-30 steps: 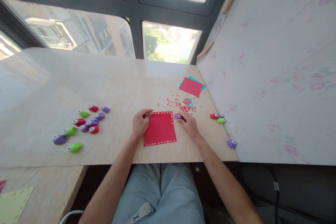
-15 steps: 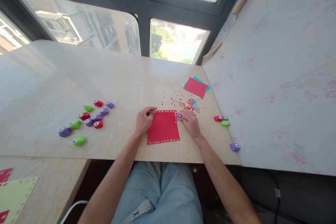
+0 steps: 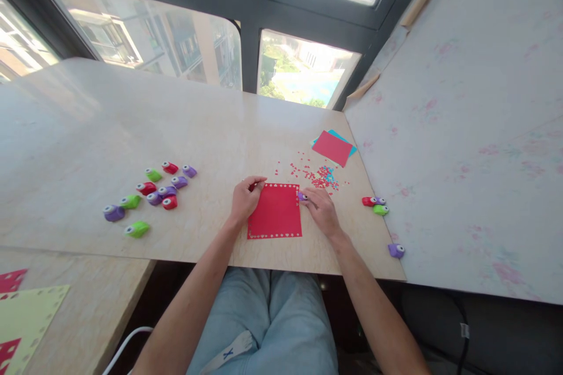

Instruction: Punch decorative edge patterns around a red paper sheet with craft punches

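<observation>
A square red paper (image 3: 275, 211) with punched holes along its edges lies flat on the table in front of me. My left hand (image 3: 245, 198) pinches its upper left corner. My right hand (image 3: 320, 208) holds a small purple paper punch (image 3: 301, 195) against the sheet's upper right corner. Only the tip of the punch shows past my fingers.
Several red, green and purple punches (image 3: 153, 193) lie at the left; three more (image 3: 375, 204) and a lone purple one (image 3: 396, 250) at the right. Red confetti (image 3: 314, 174) and red and blue sheets (image 3: 333, 147) lie beyond. A flowered board (image 3: 461, 129) leans at right.
My right hand has brought the purple punch in from the right to the sheet's upper right corner. The camera has tilted slightly; my left hand keeps its hold.
</observation>
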`<state>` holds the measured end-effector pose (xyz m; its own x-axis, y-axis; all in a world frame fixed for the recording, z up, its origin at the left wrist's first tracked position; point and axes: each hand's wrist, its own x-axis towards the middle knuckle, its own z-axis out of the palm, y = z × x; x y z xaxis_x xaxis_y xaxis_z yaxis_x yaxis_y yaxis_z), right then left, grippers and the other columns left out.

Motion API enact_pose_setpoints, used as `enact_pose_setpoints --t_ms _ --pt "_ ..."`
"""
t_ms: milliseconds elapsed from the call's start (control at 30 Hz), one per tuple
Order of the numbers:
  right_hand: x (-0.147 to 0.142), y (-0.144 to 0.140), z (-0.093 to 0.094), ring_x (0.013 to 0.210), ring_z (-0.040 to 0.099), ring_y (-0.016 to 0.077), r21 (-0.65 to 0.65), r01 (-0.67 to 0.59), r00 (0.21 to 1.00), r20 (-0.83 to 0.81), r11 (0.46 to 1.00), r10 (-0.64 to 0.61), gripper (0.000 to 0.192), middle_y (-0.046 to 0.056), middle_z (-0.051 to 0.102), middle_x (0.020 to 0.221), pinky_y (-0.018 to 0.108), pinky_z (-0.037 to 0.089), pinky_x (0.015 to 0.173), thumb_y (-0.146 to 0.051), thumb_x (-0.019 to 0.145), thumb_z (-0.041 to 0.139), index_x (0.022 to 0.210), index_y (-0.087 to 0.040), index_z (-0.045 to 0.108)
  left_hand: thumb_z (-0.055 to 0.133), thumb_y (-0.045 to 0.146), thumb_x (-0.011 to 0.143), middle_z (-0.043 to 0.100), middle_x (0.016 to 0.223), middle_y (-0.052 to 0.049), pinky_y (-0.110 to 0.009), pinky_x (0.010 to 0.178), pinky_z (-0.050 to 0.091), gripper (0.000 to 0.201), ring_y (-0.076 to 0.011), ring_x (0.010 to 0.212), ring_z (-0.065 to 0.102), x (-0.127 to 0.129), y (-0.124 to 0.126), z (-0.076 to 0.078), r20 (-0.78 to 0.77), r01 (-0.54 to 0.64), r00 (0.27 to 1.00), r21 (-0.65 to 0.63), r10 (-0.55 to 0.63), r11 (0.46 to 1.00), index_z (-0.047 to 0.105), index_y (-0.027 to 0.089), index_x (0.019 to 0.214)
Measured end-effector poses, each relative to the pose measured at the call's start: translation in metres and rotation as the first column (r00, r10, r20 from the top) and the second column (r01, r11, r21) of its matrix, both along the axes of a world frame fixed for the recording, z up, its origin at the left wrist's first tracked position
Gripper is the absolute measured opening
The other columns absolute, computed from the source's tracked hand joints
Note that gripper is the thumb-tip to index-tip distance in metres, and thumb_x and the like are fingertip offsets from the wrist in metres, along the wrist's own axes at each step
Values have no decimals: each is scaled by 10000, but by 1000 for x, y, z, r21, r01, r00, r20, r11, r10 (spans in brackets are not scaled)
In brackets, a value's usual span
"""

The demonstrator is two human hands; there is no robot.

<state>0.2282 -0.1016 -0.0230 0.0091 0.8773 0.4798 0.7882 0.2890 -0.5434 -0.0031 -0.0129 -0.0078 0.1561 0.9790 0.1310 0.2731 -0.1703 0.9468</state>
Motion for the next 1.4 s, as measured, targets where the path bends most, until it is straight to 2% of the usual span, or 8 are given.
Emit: enact_pose_setpoints --t_ms 233,500,800,1100,1400 --pt "-4 -4 5 1070 644 248 -71 -32 999 -10 997 32 308 87 721 1116 455 492 966 -211 877 624 1172 -263 693 568 300 834 741 888 -67 -335 757 526 221 -191 775 651 0 0 2 35 -14 999 -16 15 1000 733 182 921" --pt "-8 -7 9 1071 639 248 -92 -59 998 -32 994 56 337 82 716 1144 458 485 974 -211 879 622 1208 -263 674 575 290 834 743 899 -72 -345 784 530 215 -197 797 659 1 0 2 61 -31 998 -47 34 998 733 175 924" --pt "-14 -17 11 1055 648 242 -129 -81 993 -95 988 69 304 74 723 1129 451 506 954 -232 894 613 1188 -272 682 568 258 849 741 928 -74 -338 790 527 197 -196 818 660 2 0 -1 22 -40 999 -6 41 999 730 176 924" --pt "-20 -33 9 1059 646 241 -121 -47 988 -150 992 28 255 82 717 1119 452 511 960 -307 924 595 1157 -263 687 562 258 856 738 938 -77 -346 809 528 197 -196 831 661 2 0 -2 22 -45 999 11 45 999 727 179 929" --pt "-22 -35 8 1028 647 243 -107 16 988 -151 994 -32 229 93 711 1081 438 518 950 -339 925 597 1100 -246 711 569 274 858 738 916 -80 -339 787 527 207 -197 816 658 3 0 -1 36 -58 998 10 58 998 732 169 932"
